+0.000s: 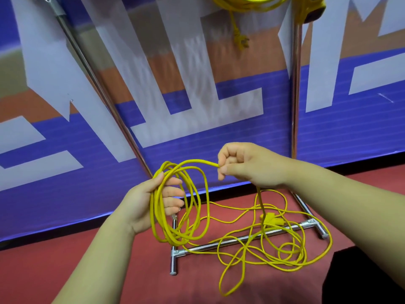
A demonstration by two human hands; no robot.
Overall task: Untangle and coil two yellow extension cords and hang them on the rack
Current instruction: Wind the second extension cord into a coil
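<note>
A metal rack (294,95) stands on the red floor (32,270) before a blue banner (65,194), with a coiled yellow cord (241,3) hung at the top centre of the frame. The second yellow cord (157,213) sprawls tangled over the rack's base at lower right. Its gathered loops are gripped by the left hand (146,202) at centre, while the right hand (245,165) pinches one strand.

Loose cord (270,218) sprawls over rack base bar (295,226); open gap between uprights (294,106); banner wall (241,128) close behind.
</note>
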